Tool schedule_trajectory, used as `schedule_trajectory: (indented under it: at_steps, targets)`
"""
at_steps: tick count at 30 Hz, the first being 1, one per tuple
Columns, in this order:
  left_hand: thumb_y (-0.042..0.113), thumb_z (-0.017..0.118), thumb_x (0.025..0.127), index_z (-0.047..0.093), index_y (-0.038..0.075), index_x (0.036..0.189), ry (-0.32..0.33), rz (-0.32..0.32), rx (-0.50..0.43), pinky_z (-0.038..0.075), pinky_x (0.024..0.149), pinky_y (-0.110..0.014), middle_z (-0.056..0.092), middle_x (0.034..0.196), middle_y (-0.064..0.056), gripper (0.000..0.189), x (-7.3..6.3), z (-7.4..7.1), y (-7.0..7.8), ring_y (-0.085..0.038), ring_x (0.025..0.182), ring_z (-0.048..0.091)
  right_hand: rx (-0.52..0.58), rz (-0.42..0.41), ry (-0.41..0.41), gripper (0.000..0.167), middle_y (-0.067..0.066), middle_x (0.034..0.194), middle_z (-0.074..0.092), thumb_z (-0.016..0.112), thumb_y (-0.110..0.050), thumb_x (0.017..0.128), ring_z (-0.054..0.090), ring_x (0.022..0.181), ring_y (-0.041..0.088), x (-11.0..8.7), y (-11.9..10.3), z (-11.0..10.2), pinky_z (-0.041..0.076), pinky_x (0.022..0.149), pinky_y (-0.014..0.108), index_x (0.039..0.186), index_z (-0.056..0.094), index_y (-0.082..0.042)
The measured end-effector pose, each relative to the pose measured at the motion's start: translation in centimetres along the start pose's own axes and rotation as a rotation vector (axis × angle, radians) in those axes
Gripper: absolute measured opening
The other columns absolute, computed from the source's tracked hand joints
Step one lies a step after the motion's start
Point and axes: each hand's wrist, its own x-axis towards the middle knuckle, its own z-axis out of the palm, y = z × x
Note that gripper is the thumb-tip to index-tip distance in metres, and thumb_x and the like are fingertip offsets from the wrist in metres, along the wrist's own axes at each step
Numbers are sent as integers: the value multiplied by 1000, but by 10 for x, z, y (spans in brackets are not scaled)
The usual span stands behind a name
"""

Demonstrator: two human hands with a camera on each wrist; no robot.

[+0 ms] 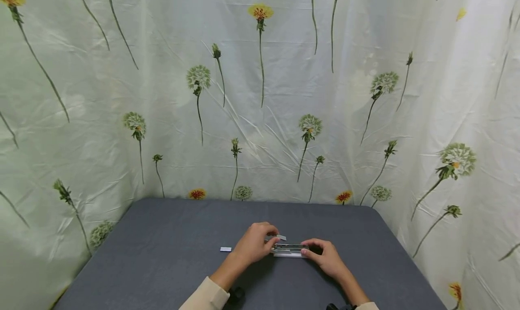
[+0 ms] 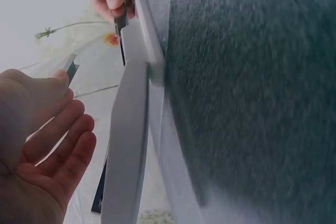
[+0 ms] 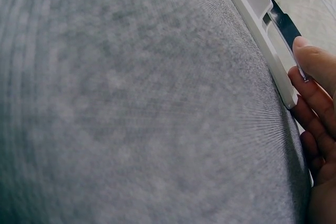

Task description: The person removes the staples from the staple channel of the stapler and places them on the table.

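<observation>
A white stapler (image 1: 289,255) lies opened out on the dark table, its metal magazine (image 1: 290,246) exposed. Its white top arm (image 2: 127,140) is swung back toward the left in the left wrist view. My left hand (image 1: 254,243) is above the stapler's left end, pinching a short strip of staples (image 2: 72,70) between thumb and index finger; the other fingers are loosely bent. At the other end my right hand (image 1: 325,256) grips the stapler, thumb on the dark metal part (image 3: 286,26) and fingers by the base's tip.
A small white and blue block (image 1: 225,249) lies on the grey table (image 1: 162,274), left of the left hand. Behind the table hangs a flower-printed curtain (image 1: 276,134), which also runs along both sides.
</observation>
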Motion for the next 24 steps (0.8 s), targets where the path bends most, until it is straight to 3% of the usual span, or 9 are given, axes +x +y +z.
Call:
schedule_trajectory:
  at_steps: [13, 24]
  targets:
    - [20, 77, 94, 77, 14, 101, 70, 31, -27, 60, 79, -28, 76, 98, 1, 9, -14, -19, -16, -13, 92, 73, -16, 26, -4, 28, 5, 108, 77, 80, -29, 91, 65, 93, 3, -1, -2, 0, 51, 85, 22, 113, 77, -12]
    - [19, 77, 94, 77, 16, 102, 118, -14, -52, 60, 77, -30, 76, 99, 2, 8, -27, -34, -24, -12, 90, 72, -11, 19, 6, 27, 5, 108, 77, 80, -27, 91, 64, 94, 3, -1, -4, 0, 50, 86, 21, 112, 77, -12]
